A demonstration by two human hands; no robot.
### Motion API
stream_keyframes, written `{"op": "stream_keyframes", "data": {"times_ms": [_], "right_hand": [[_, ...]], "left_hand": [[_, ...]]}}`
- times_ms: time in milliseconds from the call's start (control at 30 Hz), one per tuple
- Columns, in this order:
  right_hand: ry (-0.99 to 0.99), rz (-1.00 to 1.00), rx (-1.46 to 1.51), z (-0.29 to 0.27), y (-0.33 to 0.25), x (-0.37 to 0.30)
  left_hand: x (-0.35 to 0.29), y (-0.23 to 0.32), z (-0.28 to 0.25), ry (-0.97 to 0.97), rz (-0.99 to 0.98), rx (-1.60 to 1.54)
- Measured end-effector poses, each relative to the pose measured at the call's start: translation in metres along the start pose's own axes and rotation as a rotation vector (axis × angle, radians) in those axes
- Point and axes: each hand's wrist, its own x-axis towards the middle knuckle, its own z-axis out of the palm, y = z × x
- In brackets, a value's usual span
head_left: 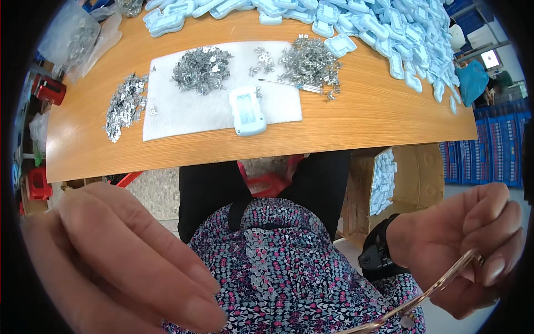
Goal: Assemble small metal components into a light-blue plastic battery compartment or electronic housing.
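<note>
My right hand (pixel 473 239) is closed at the far right, pinching a thin gold-coloured metal frame of what look like glasses (pixel 445 281). The frame runs down to the lower edge, where a small clear nose pad shows beside it. My left hand (pixel 128 256) fills the lower left, close to the camera. Its fingers reach toward the lower middle, loosely bent, with nothing visible in them; the thumb is hidden. Away from both hands, a light blue plastic housing (pixel 247 113) with a rectangular window lies on a white foam sheet (pixel 167 119) on the table.
Small metal clips lie in a left pile (pixel 125 106), a middle pile (pixel 201 69) and a right pile (pixel 310 62). A thin screwdriver (pixel 289 84) touches the right pile. Blue housings (pixel 384 28) heap along the wooden table (pixel 378 119). A cardboard box (pixel 420 172) stands below, right.
</note>
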Motion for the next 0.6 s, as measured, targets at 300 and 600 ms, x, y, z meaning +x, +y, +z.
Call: {"op": "stream_keyframes", "data": {"times_ms": [300, 600], "right_hand": [[0.181, 0.159, 0.533, -0.005, 0.005, -0.005], [0.155, 0.126, 0.620, -0.017, 0.006, 0.001]], "left_hand": [[-0.014, -0.022, 0.007, 0.334, 0.364, -0.169], [0.000, -0.029, 0.022, 0.493, 0.713, -0.275]]}}
